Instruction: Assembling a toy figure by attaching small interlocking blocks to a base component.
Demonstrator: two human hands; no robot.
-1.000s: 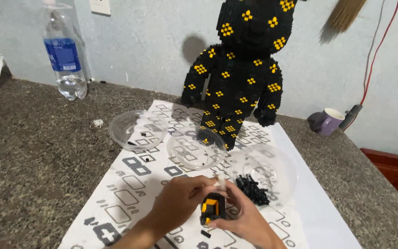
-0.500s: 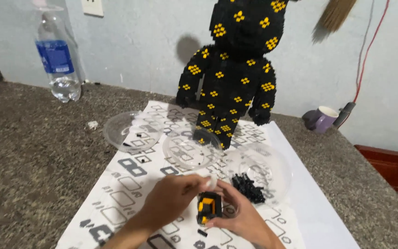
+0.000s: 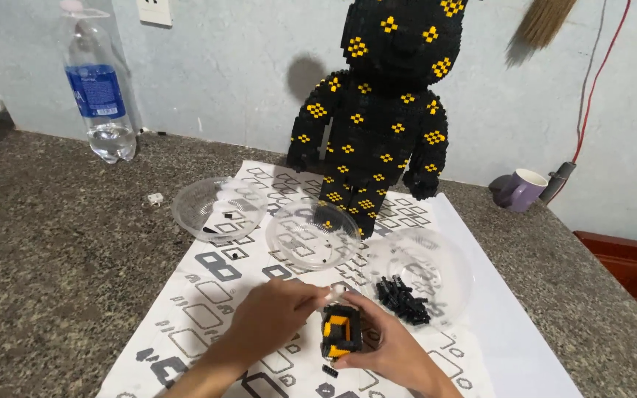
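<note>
Small black-and-yellow block assembly (image 3: 340, 332), held low over the patterned sheet (image 3: 215, 295), just in front of the bowl of black pieces. The right hand (image 3: 388, 346) wraps it from the right and below, fingers closed on its side. The left hand (image 3: 270, 320) lies against its upper left, thumb and forefinger pinched at the top edge on something pale; what that is cannot be told.

Compared with the view a second ago, the assembly sits in the same grasp and the same place on the sheet; the left fingertips have drawn in toward its top. The apparent shift of the scene is mostly the head camera moving. Judged from this, the hands remain at fitting work on the top of the assembly, with no piece visibly added.

Beyond the hands: right bowl (image 3: 444, 258) holding loose black pieces (image 3: 403, 298); middle bowl (image 3: 311, 232) and left bowl (image 3: 215, 206), nearly empty. One stray black piece (image 3: 328, 370) lies on the sheet under the assembly. Behind the bowls stands the large black figure (image 3: 381, 118) with yellow dots. On the counter (image 3: 53, 250): a water bottle (image 3: 101, 96) far left, a purple mug (image 3: 521, 189) far right.
</note>
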